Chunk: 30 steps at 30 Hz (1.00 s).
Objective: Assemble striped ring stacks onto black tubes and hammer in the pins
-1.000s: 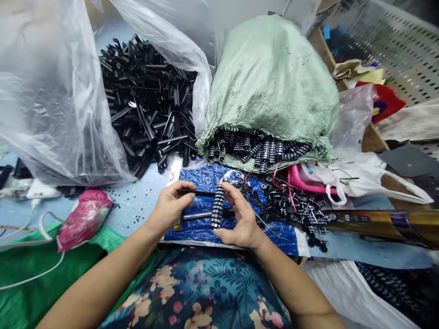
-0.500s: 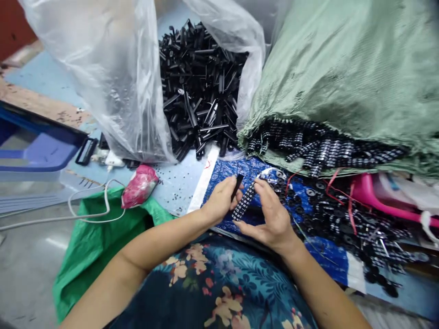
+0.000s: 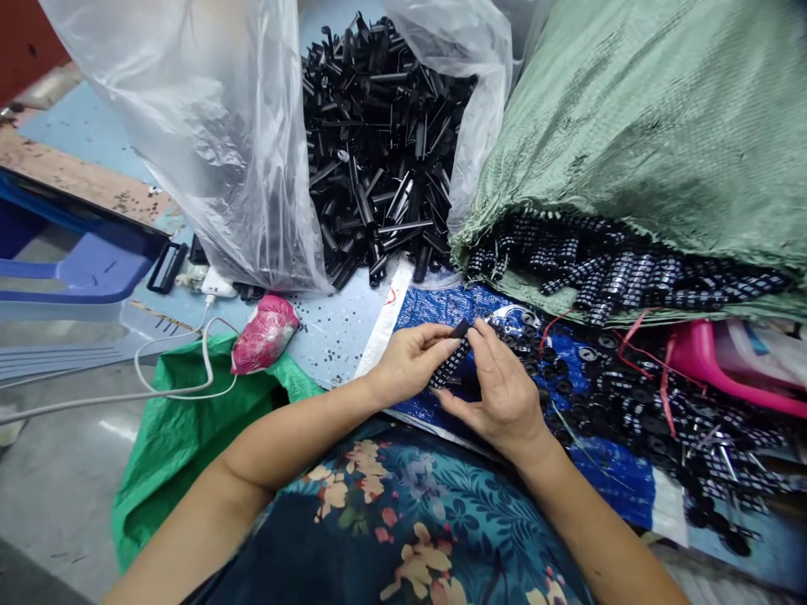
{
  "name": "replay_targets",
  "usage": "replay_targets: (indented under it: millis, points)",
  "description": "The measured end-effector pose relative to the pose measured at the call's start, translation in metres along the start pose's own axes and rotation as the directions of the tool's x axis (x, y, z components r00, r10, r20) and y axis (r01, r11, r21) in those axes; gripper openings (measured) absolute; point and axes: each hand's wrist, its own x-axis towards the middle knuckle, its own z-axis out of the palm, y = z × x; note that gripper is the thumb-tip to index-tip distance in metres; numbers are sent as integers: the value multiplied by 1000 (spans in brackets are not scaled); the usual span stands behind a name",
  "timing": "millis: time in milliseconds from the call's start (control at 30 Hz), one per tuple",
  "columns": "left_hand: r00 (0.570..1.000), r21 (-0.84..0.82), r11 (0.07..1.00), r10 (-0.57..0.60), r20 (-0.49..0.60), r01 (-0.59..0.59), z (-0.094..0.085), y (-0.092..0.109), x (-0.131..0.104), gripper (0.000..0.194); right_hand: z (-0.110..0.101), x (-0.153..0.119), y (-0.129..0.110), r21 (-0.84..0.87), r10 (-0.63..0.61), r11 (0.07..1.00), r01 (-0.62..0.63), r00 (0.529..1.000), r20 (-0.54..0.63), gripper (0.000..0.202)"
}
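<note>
Between my hands, above a blue printed sack point(image 3: 435, 307), is a black cylinder with rows of white characters point(image 3: 449, 370). My right hand point(image 3: 504, 391) grips it by its ends, thumb at the lower end and fingertips at the upper. My left hand point(image 3: 413, 361) pinches a small plain black piece point(image 3: 461, 328) against the cylinder's upper part. The left fingertips partly cover both parts, so whether they are joined cannot be made out.
A clear plastic bag point(image 3: 277, 168) holds black plastic parts point(image 3: 384, 143). On the right, a green woven sack point(image 3: 656, 126) spills patterned cylinders point(image 3: 630, 273). Loose discs lie near a pink basket point(image 3: 719, 370). A pink bundle point(image 3: 265, 334) and white cable point(image 3: 208, 357) are left.
My left hand has brought the plain black piece right, from beside the cylinder onto its upper part. The two hands are closer together. The view has shifted slightly.
</note>
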Motion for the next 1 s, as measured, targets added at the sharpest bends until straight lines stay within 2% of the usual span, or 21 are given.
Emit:
replay_targets:
  millis: [67, 167, 200, 233, 267, 333, 400, 433, 500, 567, 633, 667, 800, 833, 933, 1000]
  points:
    - [999, -3, 999, -35, 34, 35, 1, -2, 1, 30, 2, -1, 0, 5, 5, 1000, -5, 1000, 7, 97]
    - [969, -142, 964, -206, 139, 225, -1, -8, 3, 38, 3, -3, 1, 73, 20, 997, -22, 999, 33, 98]
    - [962, -169, 953, -226, 153, 251, -3, -10, 4, 41, 3, -5, 2, 103, 31, 994, -36, 998, 49, 100]
    - [968, -158, 961, -205, 142, 226, -8, -11, 5, 41, 3, -7, 4, 121, 43, 991, -51, 997, 68, 102]
    - [984, -100, 983, -140, 107, 151, -14, -11, 6, 39, 3, -11, 5, 118, 49, 991, -60, 994, 94, 100]
    - [997, 166, 984, 64, 37, -69, -33, -8, 9, 32, 3, -21, 6, 54, 42, 997, -52, 985, 168, 79]
    - [976, 513, 834, 212, 42, -203, -55, -1, 12, 25, 1, -32, 7, -32, 22, 999, -14, 967, 252, 44]
    - [972, 648, 731, 226, 65, -213, -65, 2, 13, 21, 0, -36, 8, -63, 13, 998, 5, 961, 278, 31]
    - [981, 802, 568, 156, 116, -186, -82, 9, 16, 17, -3, -40, 9, -91, 17, 996, 6, 969, 246, 22]
    - [987, 847, 509, 46, 155, -156, -90, 12, 20, 19, -6, -37, 11, -83, 55, 996, -45, 990, 131, 24]
    - [988, 849, 515, -23, 156, -122, -90, 11, 23, 25, -6, -29, 13, -47, 108, 993, -107, 994, 15, 24]
    - [989, 842, 529, -38, 145, -103, -89, 10, 24, 27, -5, -24, 14, -36, 122, 992, -122, 992, 6, 22]
    - [993, 818, 572, -41, 107, -65, -84, 6, 27, 27, 3, -10, 15, -89, 134, 989, -120, 975, 179, 12]
    - [992, 818, 571, -50, 115, -66, -85, 6, 27, 27, 3, -9, 14, -91, 135, 989, -120, 973, 189, 12]
    - [984, 824, 561, -85, 156, -82, -89, 9, 32, 27, 1, -8, 9, 29, 61, 998, -63, 996, 67, 18]
    - [979, 830, 551, -109, 175, -87, -89, 10, 37, 31, 1, -8, 3, 118, -36, 993, 30, 998, 49, 21]
